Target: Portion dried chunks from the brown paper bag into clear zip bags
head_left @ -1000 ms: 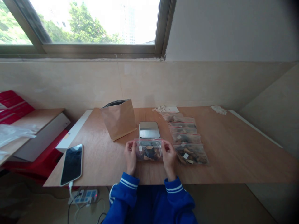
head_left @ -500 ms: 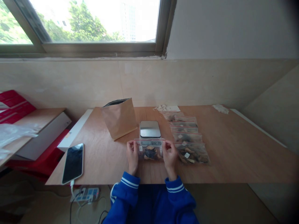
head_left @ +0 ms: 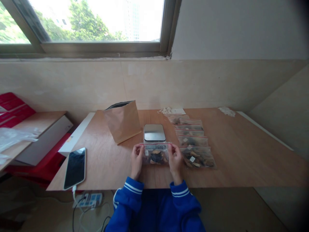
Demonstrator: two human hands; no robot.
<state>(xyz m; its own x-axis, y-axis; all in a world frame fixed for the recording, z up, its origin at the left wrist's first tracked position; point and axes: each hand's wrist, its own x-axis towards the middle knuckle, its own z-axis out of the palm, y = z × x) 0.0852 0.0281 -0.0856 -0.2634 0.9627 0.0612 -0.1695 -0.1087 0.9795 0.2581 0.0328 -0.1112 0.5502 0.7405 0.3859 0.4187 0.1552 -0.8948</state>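
Note:
Between my two hands is a clear zip bag (head_left: 156, 157) with a red seal line and brown and black dried pieces inside. My left hand (head_left: 137, 158) pinches its upper left corner, and my right hand (head_left: 175, 161) grips the upper right corner. Just behind the bag lies a scale with a silver plate (head_left: 154, 132), its front part covered by the bag. To the right, several filled zip bags (head_left: 198, 158) overlap in a row running back. A brown paper pouch (head_left: 124, 122) stands with its top open, left of the scale.
A phone (head_left: 75, 168) with a charging cable lies at the table's left edge, above a power strip (head_left: 90, 200). White scraps (head_left: 166, 111) lie by the wall, more white material (head_left: 227, 111) at the back right. A side table with plastic wrap (head_left: 16, 138) stands left.
The view has tilted very slightly. Both hands keep hold of the zip bag's corners, and the bag has shifted only a little.

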